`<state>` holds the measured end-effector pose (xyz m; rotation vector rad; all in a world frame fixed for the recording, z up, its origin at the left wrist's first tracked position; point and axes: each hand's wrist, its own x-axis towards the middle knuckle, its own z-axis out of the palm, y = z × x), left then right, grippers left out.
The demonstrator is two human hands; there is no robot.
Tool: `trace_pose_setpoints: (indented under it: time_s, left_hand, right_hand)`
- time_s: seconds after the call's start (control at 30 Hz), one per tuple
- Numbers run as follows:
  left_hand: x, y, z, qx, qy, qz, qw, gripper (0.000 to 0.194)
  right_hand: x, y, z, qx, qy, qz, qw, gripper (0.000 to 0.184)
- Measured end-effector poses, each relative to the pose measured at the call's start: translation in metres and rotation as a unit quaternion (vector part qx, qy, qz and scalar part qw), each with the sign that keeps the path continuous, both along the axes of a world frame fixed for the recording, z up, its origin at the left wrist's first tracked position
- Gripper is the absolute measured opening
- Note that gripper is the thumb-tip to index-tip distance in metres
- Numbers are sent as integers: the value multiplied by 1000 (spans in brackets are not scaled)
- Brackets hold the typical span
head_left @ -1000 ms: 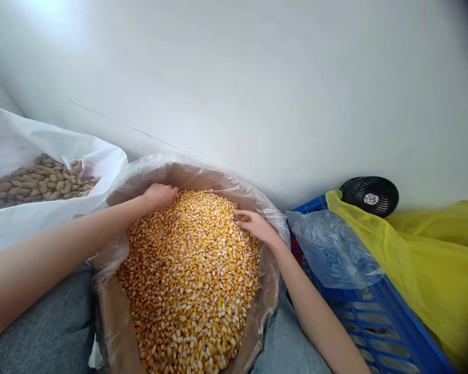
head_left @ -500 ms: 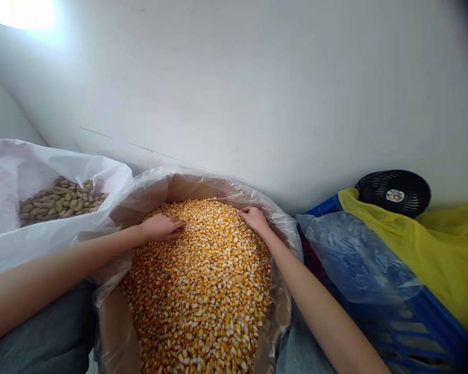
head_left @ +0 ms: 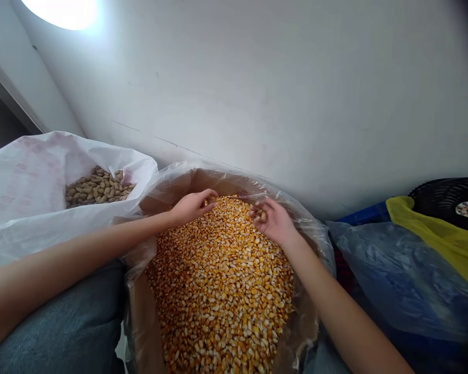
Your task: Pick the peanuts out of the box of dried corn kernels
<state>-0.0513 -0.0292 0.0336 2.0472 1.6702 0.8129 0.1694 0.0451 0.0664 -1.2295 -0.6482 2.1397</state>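
Note:
A heap of yellow and white corn kernels (head_left: 226, 280) fills a large sack (head_left: 142, 311) with a clear plastic liner (head_left: 314, 228). Over the far left of the heap is my left hand (head_left: 195, 206), its thumb and fingers apart, with nothing visible between them. My right hand (head_left: 275, 223) is raised at the far right of the corn, palm turned partly up. Its curled fingers hold something small and yellowish-brown (head_left: 262, 214); whether it is corn or something else I cannot tell.
To the left stands a white sack (head_left: 35, 176) with peanuts in their shells (head_left: 99, 187). A pale wall (head_left: 276, 93) rises behind. At the right are a clear plastic bag (head_left: 405, 275), yellow mesh cloth (head_left: 432, 228), a blue crate (head_left: 364, 214) and a black fan-like grille (head_left: 448, 195).
Both hands have lifted off the corn toward the sack's far rim. My right hand has turned its palm up and now shows something in its fingers. The view has shifted left.

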Motion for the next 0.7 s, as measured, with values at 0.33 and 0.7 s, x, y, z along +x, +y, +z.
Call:
trace_pose_setpoints:
  time_s: [0.33,0.7]
  left_hand:
    - [22,3,25,8,-246,-53,968,33]
    - [-44,14,-42,36,-99,72,992,31]
  right_hand:
    - [-58,-42,-9,-94,103,111,984,21]
    - [-149,-35,72,139,14,221,965,40]
